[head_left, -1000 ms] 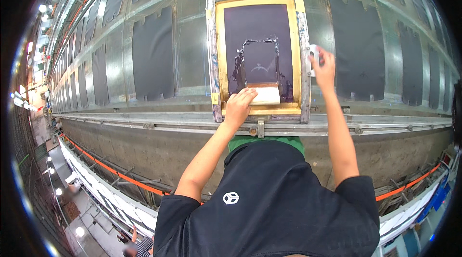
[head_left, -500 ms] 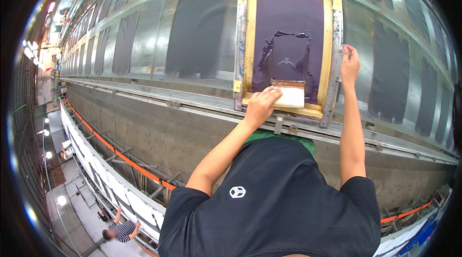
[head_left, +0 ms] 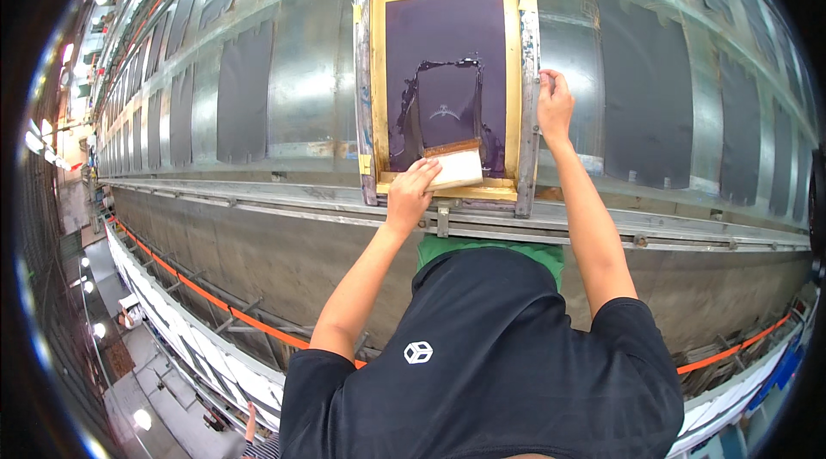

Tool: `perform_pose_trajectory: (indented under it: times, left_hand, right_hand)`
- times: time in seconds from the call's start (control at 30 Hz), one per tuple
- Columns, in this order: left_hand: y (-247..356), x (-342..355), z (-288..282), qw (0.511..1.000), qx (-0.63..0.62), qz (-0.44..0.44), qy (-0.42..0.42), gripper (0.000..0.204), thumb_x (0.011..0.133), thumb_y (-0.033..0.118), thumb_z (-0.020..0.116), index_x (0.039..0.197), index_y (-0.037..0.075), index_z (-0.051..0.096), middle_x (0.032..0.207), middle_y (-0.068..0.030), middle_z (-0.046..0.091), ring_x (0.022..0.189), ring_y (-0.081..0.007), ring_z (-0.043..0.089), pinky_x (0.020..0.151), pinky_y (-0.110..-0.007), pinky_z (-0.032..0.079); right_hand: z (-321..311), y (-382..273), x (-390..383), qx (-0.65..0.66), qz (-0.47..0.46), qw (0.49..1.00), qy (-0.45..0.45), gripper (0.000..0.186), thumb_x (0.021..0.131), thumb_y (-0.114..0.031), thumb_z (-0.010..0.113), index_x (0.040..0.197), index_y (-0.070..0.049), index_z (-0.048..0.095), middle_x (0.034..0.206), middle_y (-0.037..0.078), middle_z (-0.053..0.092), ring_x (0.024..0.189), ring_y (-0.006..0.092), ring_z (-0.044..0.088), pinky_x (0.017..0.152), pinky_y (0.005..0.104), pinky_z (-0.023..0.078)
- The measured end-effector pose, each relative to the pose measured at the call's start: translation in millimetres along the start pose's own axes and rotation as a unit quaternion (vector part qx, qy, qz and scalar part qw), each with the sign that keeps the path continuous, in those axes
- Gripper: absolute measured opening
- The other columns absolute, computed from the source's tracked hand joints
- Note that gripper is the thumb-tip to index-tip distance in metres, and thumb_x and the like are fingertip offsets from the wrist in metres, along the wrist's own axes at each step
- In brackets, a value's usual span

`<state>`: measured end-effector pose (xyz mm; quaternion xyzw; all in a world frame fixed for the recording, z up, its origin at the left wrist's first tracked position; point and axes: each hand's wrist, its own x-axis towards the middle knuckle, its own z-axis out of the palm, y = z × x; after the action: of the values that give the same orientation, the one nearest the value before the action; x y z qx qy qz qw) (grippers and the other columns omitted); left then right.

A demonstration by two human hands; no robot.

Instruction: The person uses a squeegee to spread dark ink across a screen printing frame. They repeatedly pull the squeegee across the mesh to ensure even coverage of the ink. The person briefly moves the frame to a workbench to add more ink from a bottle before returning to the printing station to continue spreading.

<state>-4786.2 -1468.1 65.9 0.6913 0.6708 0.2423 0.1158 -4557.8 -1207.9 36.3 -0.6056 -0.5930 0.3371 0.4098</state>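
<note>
My left hand (head_left: 410,192) is closed on the left end of a pale, flat squeegee (head_left: 456,172) with a brown, ink-stained edge. The squeegee lies at a slant across the near end of a screen printing frame (head_left: 532,102), its right end slightly higher. Inside the yellow border, the dark purple screen (head_left: 443,24) carries wet dark ink (head_left: 411,102) around a rectangular area with a small pale arched mark. My right hand (head_left: 555,106) pinches the right outer side of the frame, its fingertips partly hidden. The frame rests on a long metal table (head_left: 314,72).
Dark grey rectangular sheets (head_left: 645,93) lie in rows on the table, both sides of the frame. A metal rail (head_left: 284,198) runs along the near edge. Behind me passes an orange strip (head_left: 215,308). Another person's arm (head_left: 250,422) shows at the lower left.
The view has shifted, with the screen frame now farther left in it. The squeegee has turned from nearly level to slanted. Both hands keep their holds.
</note>
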Motion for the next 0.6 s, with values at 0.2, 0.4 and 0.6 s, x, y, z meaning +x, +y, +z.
perform_pose_trajectory:
  times: [0.2,0.4,0.6]
  left_hand:
    - [-21,-30,-20,1.0,-0.012,0.015,0.003,0.059,0.069,-0.009,0.068,0.126,0.01,0.07,0.132,-0.0057,0.07,0.129,-0.0267,0.063,0.096,-0.04,0.053]
    - [-22,-27,-21,0.998,-0.006,0.055,-0.021,0.059,0.066,-0.011,0.067,0.122,0.009,0.072,0.128,-0.0069,0.072,0.125,-0.0269,0.066,0.095,-0.04,0.053]
    - [-57,86,-12,0.998,-0.035,0.013,0.051,0.041,0.076,-0.007,0.067,0.113,0.01,0.072,0.119,-0.0087,0.074,0.115,-0.0288,0.069,0.087,-0.041,0.054]
  right_hand:
    - [17,3,-1,-0.035,0.007,0.999,0.007,0.021,0.103,-0.024,0.059,0.11,-0.008,0.071,0.062,0.013,0.059,0.055,0.024,0.056,0.059,0.0416,0.044]
    - [9,15,3,-0.067,0.024,0.997,-0.027,0.026,0.102,-0.028,0.061,0.116,-0.009,0.072,0.079,0.016,0.067,0.073,0.0292,0.065,0.069,0.0411,0.049]
    - [-15,-53,-6,-0.272,-0.2,0.927,-0.161,0.055,0.087,-0.052,0.075,0.129,-0.018,0.071,0.136,0.004,0.061,0.125,0.0267,0.054,0.098,0.0464,0.044]
